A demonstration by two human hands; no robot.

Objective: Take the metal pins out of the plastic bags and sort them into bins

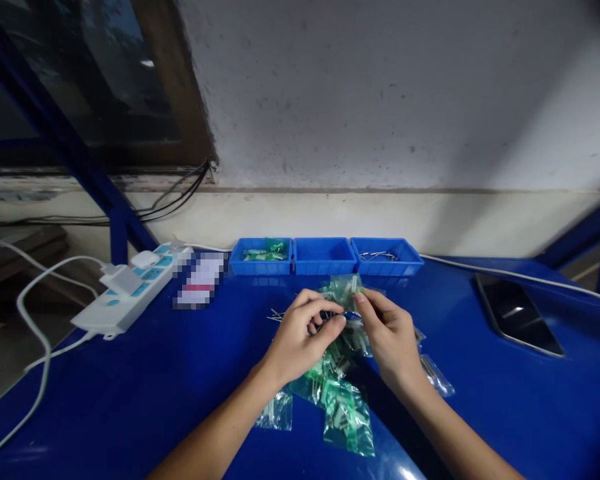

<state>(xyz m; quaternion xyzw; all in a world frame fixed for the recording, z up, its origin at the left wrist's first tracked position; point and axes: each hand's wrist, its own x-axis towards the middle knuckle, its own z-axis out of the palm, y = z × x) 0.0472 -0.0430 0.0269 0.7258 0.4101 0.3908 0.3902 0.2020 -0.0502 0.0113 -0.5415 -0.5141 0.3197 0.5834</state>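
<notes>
My left hand (303, 333) is over the middle of the blue table, thumb and index finger pinched together; whatever lies between them is too small to make out. Close beside it, my right hand (391, 333) pinches a small clear plastic bag (346, 288) between thumb and fingers. Beneath both hands lies a loose pile of small bags, among them a green-tinted bag (349, 419) with pale pieces inside. A clear bag (278, 412) lies left of the pile, and another clear bag (437, 377) is by my right wrist. Thin metal sticks (275, 315) poke out past my left hand.
Three blue bins stand along the wall: the left bin (261, 268) holds green bags, the right bin (387, 269) thin metal sticks, with a middle bin (323, 268) between. A power strip (125, 300) with white cables is at left. A phone (517, 313) lies at right.
</notes>
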